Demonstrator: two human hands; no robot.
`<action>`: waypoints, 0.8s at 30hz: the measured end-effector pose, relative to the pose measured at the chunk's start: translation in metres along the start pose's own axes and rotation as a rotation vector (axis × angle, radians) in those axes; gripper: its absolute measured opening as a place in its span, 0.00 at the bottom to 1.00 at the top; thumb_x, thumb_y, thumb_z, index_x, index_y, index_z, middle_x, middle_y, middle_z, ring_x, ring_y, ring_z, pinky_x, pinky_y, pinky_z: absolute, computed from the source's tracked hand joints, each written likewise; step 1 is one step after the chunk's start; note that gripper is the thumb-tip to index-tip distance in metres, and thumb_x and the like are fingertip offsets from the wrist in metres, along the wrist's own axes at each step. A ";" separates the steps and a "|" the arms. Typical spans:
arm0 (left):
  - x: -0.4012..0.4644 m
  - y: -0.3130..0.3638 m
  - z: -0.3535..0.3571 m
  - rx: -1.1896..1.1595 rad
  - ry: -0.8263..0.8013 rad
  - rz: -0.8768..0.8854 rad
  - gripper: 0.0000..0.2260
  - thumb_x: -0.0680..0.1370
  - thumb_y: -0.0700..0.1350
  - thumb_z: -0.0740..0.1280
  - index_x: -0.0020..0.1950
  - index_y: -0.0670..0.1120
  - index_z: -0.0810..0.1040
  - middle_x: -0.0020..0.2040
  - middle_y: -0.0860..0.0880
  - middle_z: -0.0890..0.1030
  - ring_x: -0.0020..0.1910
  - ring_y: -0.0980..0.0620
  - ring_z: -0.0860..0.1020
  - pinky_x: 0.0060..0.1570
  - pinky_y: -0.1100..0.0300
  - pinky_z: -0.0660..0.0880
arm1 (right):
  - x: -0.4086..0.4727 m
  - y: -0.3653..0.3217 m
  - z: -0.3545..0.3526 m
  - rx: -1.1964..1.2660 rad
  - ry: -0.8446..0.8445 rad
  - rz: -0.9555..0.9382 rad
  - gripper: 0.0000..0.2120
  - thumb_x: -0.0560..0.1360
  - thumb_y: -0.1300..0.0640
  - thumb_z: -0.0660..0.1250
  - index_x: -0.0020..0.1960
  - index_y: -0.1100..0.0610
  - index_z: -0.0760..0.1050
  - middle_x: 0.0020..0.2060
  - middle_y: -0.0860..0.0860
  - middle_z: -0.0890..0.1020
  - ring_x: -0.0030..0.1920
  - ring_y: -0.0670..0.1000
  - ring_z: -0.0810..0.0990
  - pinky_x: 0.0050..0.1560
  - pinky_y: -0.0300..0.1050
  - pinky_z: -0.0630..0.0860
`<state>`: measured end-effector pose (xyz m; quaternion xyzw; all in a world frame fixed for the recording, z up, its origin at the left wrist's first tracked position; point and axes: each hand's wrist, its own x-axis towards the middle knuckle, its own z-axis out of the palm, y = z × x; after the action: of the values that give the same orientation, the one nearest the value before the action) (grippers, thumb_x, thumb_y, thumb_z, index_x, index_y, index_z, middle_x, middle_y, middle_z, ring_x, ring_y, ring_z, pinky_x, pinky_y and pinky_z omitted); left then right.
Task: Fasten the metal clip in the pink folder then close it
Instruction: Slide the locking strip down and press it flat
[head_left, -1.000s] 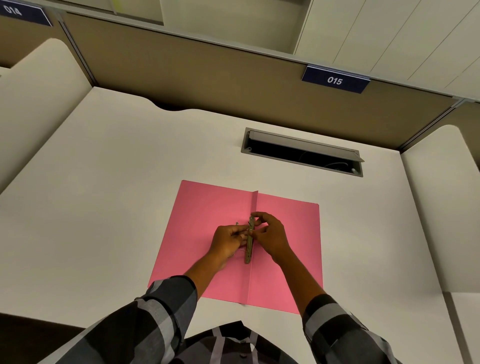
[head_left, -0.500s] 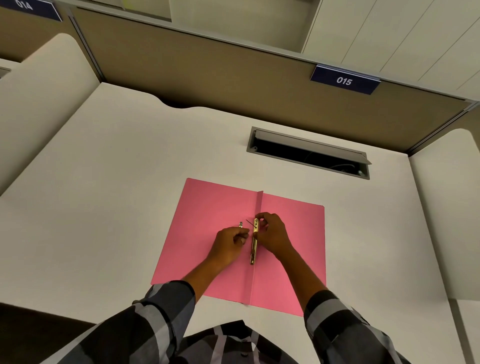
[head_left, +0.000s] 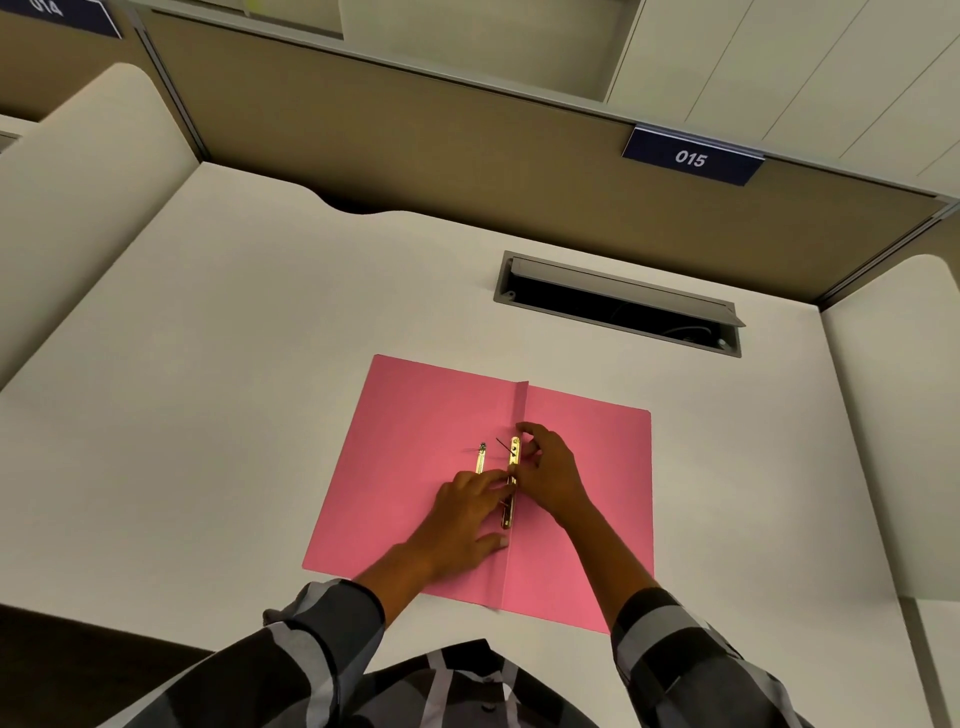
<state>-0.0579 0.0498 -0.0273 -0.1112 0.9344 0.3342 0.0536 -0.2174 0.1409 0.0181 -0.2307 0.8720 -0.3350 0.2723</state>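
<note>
Metal clip (head_left: 511, 483) under both hands' fingertips

The folder (head_left: 431, 457) lies open on the table (head_left: 208, 389), its spine running away from the person. The metal clip (head_left: 511, 486) sits along that spine, a loose strip (head_left: 480, 458) just left of it. Behind the folder, a cable hatch (head_left: 618, 304) is set into the table.

A dark blue sign (head_left: 692, 157) reads "015"; another sign (head_left: 57, 13) reads "014".
</note>
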 end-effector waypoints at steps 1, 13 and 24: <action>0.000 0.000 0.001 0.049 -0.020 0.013 0.35 0.78 0.63 0.67 0.82 0.55 0.62 0.82 0.55 0.61 0.76 0.49 0.60 0.75 0.51 0.60 | 0.000 0.001 0.000 0.014 0.003 0.006 0.29 0.73 0.67 0.74 0.72 0.56 0.74 0.58 0.58 0.79 0.54 0.55 0.80 0.56 0.48 0.81; 0.001 0.013 0.000 0.387 0.017 0.102 0.31 0.77 0.63 0.66 0.76 0.50 0.69 0.77 0.52 0.68 0.69 0.45 0.70 0.66 0.45 0.66 | -0.001 0.003 -0.002 -0.077 0.067 -0.081 0.11 0.76 0.62 0.74 0.58 0.59 0.83 0.53 0.56 0.83 0.50 0.52 0.80 0.56 0.47 0.80; 0.006 0.022 -0.002 0.437 -0.036 0.034 0.31 0.75 0.62 0.71 0.74 0.50 0.72 0.76 0.51 0.68 0.71 0.44 0.69 0.69 0.41 0.63 | 0.008 0.007 -0.017 -0.114 0.080 -0.064 0.07 0.76 0.62 0.73 0.53 0.64 0.84 0.48 0.58 0.87 0.48 0.56 0.83 0.52 0.48 0.81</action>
<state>-0.0693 0.0639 -0.0129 -0.0754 0.9852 0.1264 0.0875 -0.2360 0.1485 0.0215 -0.2599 0.8921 -0.3021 0.2128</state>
